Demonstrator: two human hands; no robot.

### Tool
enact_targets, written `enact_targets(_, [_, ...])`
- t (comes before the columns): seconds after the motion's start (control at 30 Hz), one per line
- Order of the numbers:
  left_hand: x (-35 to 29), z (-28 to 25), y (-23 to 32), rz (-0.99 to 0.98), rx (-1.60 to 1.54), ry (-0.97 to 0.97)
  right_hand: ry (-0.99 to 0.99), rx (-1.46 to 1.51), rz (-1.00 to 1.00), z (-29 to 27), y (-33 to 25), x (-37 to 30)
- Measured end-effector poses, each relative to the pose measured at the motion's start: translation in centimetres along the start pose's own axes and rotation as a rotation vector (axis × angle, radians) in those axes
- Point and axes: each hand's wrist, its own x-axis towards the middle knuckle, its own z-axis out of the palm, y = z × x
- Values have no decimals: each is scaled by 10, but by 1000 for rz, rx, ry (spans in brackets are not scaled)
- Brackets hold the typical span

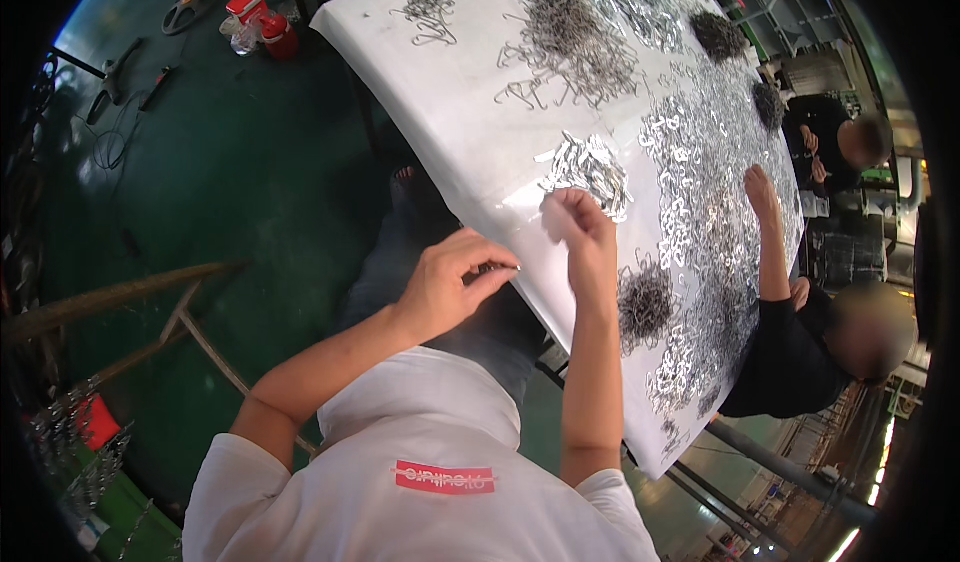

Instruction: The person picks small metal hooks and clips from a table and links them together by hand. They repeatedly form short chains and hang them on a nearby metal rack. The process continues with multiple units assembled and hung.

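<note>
My left hand is closed near the table's front edge. Thumb and fingers pinch a small dark metal piece with a bright tip; most of it is hidden in the fingers. My right hand hovers over the near side of a pile of flat shiny metal strips. Motion smears its fingertips, and whether they hold anything does not show. Close by my right forearm lies a dark heap of thin bent wire pieces. Both sit on a table with a white covering.
Wire hooks and a broad spread of shiny metal links cover much of the table. Across it, a co-worker's hand reaches over the links; another person sits farther back. Red containers stand on the green floor, left.
</note>
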Motion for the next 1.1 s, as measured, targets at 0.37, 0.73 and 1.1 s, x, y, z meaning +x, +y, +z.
enact_targets(0.37, [-11, 5, 13, 57, 37, 29, 113, 441, 18, 26, 9, -91])
enact_targets(0.73, [-4, 12, 6, 69, 80, 100, 243, 287, -293, 33, 23, -92])
enact_targets(1.1, [140, 66, -83, 9, 919, -18, 272, 173, -327, 39, 23, -103])
